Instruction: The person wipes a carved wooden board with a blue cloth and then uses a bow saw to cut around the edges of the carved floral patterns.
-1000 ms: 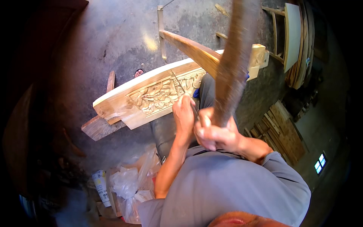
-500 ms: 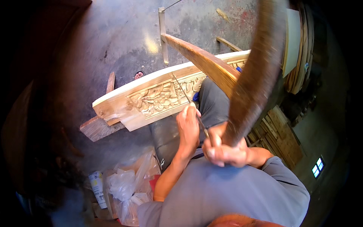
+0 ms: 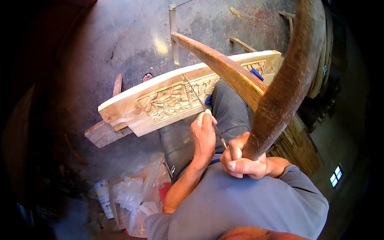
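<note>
A large wooden frame saw has a pale upright (image 3: 173,22), an orange crossbar (image 3: 212,56) and a dark near arm (image 3: 292,72); its thin blade (image 3: 194,93) crosses a pale board (image 3: 144,122) carved with floral relief. My left hand (image 3: 203,136) is closed round the thin metal rod in line with the blade, below the board. My right hand (image 3: 243,158) is wrapped round the lower end of the dark arm, close to my body. The board lies over my grey-trousered leg (image 3: 226,114), with a blue object (image 3: 256,74) against it.
A timber (image 3: 100,135) juts from under the board's left end. Plastic bags (image 3: 132,196) and a white printed package (image 3: 105,198) lie at lower left. Stacked boards (image 3: 302,148) are at right, loose wood (image 3: 236,12) on the concrete floor (image 3: 132,28). A foot (image 3: 147,77) shows beyond the board.
The dark saw arm has swung rightward in the picture. My right hand has moved down and right, and my left hand has shifted right and slightly down.
</note>
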The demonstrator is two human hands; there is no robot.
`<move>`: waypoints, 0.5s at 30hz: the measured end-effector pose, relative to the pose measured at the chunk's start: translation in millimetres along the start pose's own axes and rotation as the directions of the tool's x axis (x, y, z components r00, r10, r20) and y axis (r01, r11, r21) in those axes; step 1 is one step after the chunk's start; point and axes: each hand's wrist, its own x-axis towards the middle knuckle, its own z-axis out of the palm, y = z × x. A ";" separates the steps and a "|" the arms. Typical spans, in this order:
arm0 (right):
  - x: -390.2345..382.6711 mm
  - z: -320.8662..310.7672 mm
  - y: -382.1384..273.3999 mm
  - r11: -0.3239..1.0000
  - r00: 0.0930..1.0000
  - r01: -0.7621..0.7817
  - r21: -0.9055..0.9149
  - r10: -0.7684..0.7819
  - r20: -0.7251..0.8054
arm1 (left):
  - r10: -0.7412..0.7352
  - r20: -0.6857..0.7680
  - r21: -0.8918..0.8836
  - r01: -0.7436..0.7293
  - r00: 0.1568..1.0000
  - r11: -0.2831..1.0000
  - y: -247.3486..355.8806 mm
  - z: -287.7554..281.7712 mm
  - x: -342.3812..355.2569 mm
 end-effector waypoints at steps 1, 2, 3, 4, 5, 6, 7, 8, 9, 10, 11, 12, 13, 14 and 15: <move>4.8 -1.8 0.5 1.000 1.000 0.015 -0.015 -0.016 -0.008 | 0.021 -0.007 -0.018 -0.021 1.000 1.000 -7.1 0.4 5.4; 14.4 -2.5 2.0 0.999 0.999 0.032 -0.029 -0.032 -0.017 | 0.042 -0.014 -0.036 -0.042 0.999 0.998 -20.4 -0.4 14.3; 21.2 0.5 7.2 0.999 0.998 0.038 -0.030 -0.040 -0.053 | 0.039 0.001 -0.050 -0.039 0.999 0.998 -30.5 -2.2 16.1; 34.6 0.1 20.4 0.998 0.982 -0.019 -0.066 0.007 -0.188 | 0.044 -0.007 -0.022 -0.044 0.999 0.999 -42.9 -2.2 28.1; 46.6 -2.0 20.9 0.997 0.985 -0.074 0.016 0.076 -0.154 | 0.050 -0.019 0.010 -0.050 0.999 0.999 -52.3 -4.7 39.2; 50.3 -0.3 21.4 0.997 0.986 -0.059 0.040 0.065 -0.151 | 0.044 -0.025 0.052 -0.042 0.999 0.998 -54.5 -9.2 45.2; 52.7 1.0 20.2 0.997 0.987 -0.045 0.064 0.054 -0.149 | 0.028 -0.005 0.020 -0.028 1.000 0.999 -55.2 -11.9 41.2; 52.4 -0.2 10.3 0.992 0.979 -0.095 0.088 0.109 -0.170 | 0.036 0.007 -0.024 -0.036 0.999 0.999 -56.9 -8.8 48.5; 40.7 -3.0 11.4 0.989 0.962 -0.132 0.074 0.145 -0.230 | -0.017 0.029 -0.076 0.020 0.999 0.997 -41.9 -7.9 40.0; 26.5 0.2 6.8 0.992 0.975 -0.115 0.048 0.122 -0.186 | -0.258 0.052 -0.134 0.263 0.965 0.955 -30.6 -4.7 28.1; 14.3 1.3 -0.1 0.996 0.986 -0.092 0.017 0.094 -0.139 | -0.285 0.052 -0.132 0.289 0.957 0.948 -13.2 -4.2 16.3; 4.5 -2.3 -2.6 0.996 0.991 -0.088 -0.015 0.086 -0.102 | -0.330 0.050 -0.227 0.333 0.943 0.915 -1.6 0.6 7.9; 2.5 -3.5 -4.6 0.999 0.998 -0.038 -0.029 0.036 -0.058 | -0.368 0.048 -0.320 0.363 0.929 0.875 4.4 4.4 4.3; 6.4 -1.6 -2.8 0.999 0.999 0.013 -0.039 -0.014 -0.035 | -0.332 0.017 -0.239 0.327 0.943 0.914 -1.9 4.1 2.5; 16.5 1.4 -2.9 0.997 0.999 0.041 -0.064 -0.043 -0.030 | -0.144 -0.056 -0.132 0.136 0.988 0.982 -14.2 5.7 12.9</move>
